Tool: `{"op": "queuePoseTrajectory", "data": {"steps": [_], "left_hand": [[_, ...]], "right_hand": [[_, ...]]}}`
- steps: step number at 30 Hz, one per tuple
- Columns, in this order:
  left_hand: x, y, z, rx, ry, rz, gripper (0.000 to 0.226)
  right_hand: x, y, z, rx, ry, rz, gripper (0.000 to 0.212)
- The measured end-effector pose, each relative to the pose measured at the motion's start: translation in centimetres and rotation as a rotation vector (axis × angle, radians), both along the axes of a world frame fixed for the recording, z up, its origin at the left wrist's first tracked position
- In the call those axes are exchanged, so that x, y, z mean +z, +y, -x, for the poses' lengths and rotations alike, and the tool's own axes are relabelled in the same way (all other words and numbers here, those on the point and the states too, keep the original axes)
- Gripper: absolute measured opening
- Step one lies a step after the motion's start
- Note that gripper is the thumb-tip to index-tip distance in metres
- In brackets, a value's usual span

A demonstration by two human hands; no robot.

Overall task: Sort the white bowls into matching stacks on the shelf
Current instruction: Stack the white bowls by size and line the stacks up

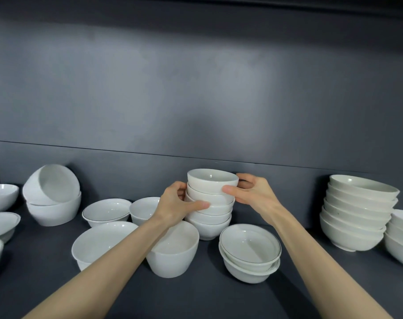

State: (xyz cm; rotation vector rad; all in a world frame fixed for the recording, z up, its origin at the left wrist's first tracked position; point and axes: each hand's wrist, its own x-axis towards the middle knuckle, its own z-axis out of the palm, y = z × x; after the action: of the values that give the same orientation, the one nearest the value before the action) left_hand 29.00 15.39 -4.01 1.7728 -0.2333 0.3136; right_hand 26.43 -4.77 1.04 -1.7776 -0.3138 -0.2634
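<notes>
A stack of several small white bowls stands at the middle back of the dark shelf. My left hand grips the stack's left side, thumb across a middle bowl. My right hand grips the top bowl from the right, thumb on its front wall. A pair of rimmed bowls sits in front at the right. A deep white bowl stands in front at the left, partly behind my left forearm.
A tall stack of wide bowls stands at the right, with another stack at the frame edge. At the left are two large bowls, one tilted, a line-rimmed bowl, a wide bowl and several cut-off bowls.
</notes>
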Motion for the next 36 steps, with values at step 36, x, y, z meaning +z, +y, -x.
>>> {"op": "queuePoseTrajectory", "data": {"steps": [36], "left_hand": [[-0.14,0.45,0.02,0.001,-0.025,-0.130,0.056]], "right_hand": [[-1.06,0.16,-0.79,-0.033,0.010,-0.003,0.050]]}}
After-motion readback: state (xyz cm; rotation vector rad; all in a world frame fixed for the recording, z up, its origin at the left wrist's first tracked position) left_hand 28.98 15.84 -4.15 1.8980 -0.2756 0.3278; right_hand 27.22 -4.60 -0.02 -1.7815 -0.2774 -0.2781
